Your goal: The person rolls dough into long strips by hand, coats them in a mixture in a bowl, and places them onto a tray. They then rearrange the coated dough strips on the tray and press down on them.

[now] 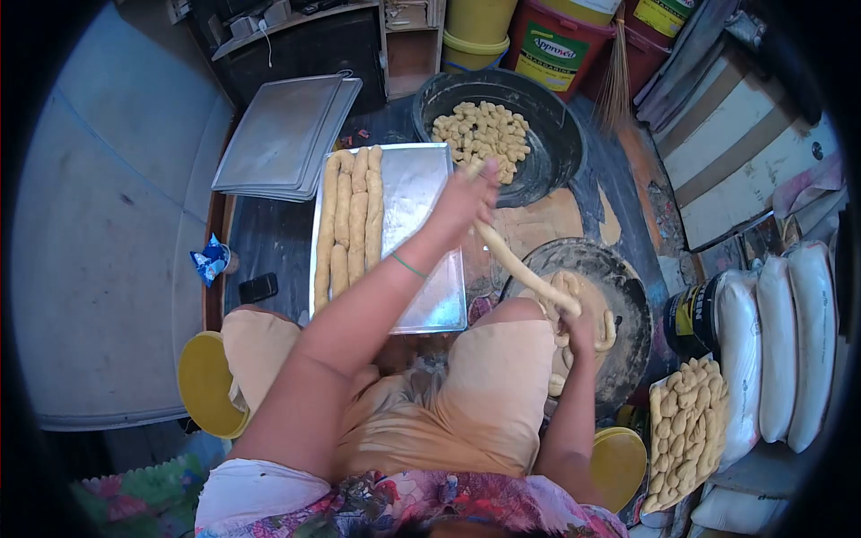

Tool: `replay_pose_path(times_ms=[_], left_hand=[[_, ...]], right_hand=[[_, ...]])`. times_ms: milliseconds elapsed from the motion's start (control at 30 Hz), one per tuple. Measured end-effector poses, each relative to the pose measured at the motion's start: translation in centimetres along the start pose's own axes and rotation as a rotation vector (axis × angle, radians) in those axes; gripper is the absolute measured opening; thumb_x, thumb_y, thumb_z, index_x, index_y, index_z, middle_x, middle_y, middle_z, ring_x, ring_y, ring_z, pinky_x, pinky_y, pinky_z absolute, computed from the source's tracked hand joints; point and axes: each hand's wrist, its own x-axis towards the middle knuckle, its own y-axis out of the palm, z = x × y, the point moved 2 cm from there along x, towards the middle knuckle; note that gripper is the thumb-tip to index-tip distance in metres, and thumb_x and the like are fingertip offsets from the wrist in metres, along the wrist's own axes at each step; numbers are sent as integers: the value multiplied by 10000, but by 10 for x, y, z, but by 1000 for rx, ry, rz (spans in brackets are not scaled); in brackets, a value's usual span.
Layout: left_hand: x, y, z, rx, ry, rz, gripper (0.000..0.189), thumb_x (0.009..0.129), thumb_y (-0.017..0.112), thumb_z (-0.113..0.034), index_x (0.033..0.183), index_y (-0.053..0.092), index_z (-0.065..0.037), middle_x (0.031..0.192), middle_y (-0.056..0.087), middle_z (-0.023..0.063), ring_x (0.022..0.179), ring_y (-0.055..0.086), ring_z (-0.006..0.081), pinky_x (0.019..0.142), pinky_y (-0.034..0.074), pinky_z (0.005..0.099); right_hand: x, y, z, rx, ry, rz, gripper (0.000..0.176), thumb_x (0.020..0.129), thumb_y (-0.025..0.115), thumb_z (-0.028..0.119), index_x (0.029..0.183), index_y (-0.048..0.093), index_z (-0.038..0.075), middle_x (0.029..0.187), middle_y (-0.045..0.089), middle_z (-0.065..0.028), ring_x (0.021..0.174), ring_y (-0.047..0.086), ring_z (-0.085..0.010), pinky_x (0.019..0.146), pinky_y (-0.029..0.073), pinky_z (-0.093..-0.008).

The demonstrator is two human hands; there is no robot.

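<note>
A long rope of dough (pixel 516 267) stretches slantwise between my two hands. At its upper end, my left hand (pixel 462 204) is closed around it, slightly blurred, above the right edge of a metal tray (pixel 421 269). My right hand (pixel 579 325) grips the lower end over a dark round basin (pixel 625 345), where more coils of dough (pixel 565 285) lie on a floury surface. On the tray's left half, several dough ropes (pixel 357 211) lie side by side lengthwise.
A black tub (pixel 560 148) at the back holds many small dough pieces (pixel 480 134). Stacked trays (pixel 278 134) lean at the left, near a phone (pixel 258 288). Shaped dough pieces (pixel 686 430) cover a board at the right, by white sacks (pixel 776 350). Margarine buckets (pixel 556 49) stand behind.
</note>
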Motion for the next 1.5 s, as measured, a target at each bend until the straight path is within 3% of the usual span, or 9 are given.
replay_pose_path(times_ms=[100, 233, 300, 633, 733, 833, 1067, 1400, 1500], left_hand=[[39, -66, -21, 458, 46, -138, 481, 917, 474, -528, 967, 518, -52, 774, 583, 68, 612, 574, 147, 634, 501, 300], [83, -156, -46, 914, -272, -143, 542, 895, 502, -527, 1131, 515, -40, 868, 584, 116, 573, 605, 206, 510, 522, 328], [102, -191, -44, 978, -379, -152, 546, 899, 498, -515, 1139, 511, -25, 857, 581, 117, 560, 611, 212, 462, 515, 327], [159, -262, -19, 707, -371, -485, 502, 901, 552, -407, 1177, 501, 10, 908, 546, 128, 573, 609, 225, 482, 526, 350], [169, -263, -8, 622, -145, -532, 514, 888, 583, -355, 1137, 499, 87, 939, 594, 246, 691, 665, 376, 589, 556, 425], [182, -276, 13, 1486, 113, -392, 508, 842, 643, -307, 1151, 518, 77, 960, 603, 261, 846, 650, 406, 732, 536, 419], [142, -235, 28, 1750, 155, -147, 397, 797, 639, -263, 1141, 619, -66, 1296, 495, 162, 1218, 459, 331, 933, 402, 440], [116, -215, 42, 2034, 48, -66, 457, 869, 533, -399, 1222, 577, -112, 1395, 429, 112, 1333, 315, 332, 1021, 249, 541], [90, -200, 56, 1910, 290, -18, 466, 895, 479, -439, 1195, 588, -99, 1400, 428, 101, 1346, 305, 301, 1019, 250, 563]], right_hand=[[0, 22, 115, -38, -106, 277, 393, 771, 709, 192, 1086, 527, 41, 779, 581, -27, 531, 508, -83, 446, 385, -218], [-2, 112, 212, -560, -557, 412, 447, 790, 680, 219, 1157, 500, 38, 871, 635, -155, 815, 625, -273, 735, 486, -360], [9, 158, 227, -536, -472, 572, 523, 801, 669, 228, 1246, 487, 22, 1175, 574, -171, 1066, 555, -283, 899, 426, -364], [5, 300, 144, -816, -404, 1058, 576, 819, 613, 192, 1335, 375, 102, 1076, 603, -230, 1005, 576, -386, 868, 448, -428], [19, 318, 129, -818, -443, 1018, 574, 823, 588, 150, 1339, 357, 52, 1128, 578, -240, 1031, 565, -383, 891, 444, -430], [35, 323, 121, -932, -436, 1005, 576, 811, 590, 128, 1336, 364, 56, 1115, 582, -237, 1029, 569, -377, 886, 448, -426], [47, 324, 135, -905, -354, 997, 539, 785, 581, 109, 1294, 406, 73, 1059, 609, -220, 999, 589, -365, 838, 469, -430], [53, 318, 124, -746, -314, 1084, 581, 767, 653, 179, 1284, 403, 90, 1024, 626, -191, 960, 607, -347, 831, 467, -394], [63, 319, 107, -711, -418, 1038, 569, 771, 653, 197, 1274, 414, 84, 1077, 614, -206, 974, 604, -352, 837, 470, -399]])
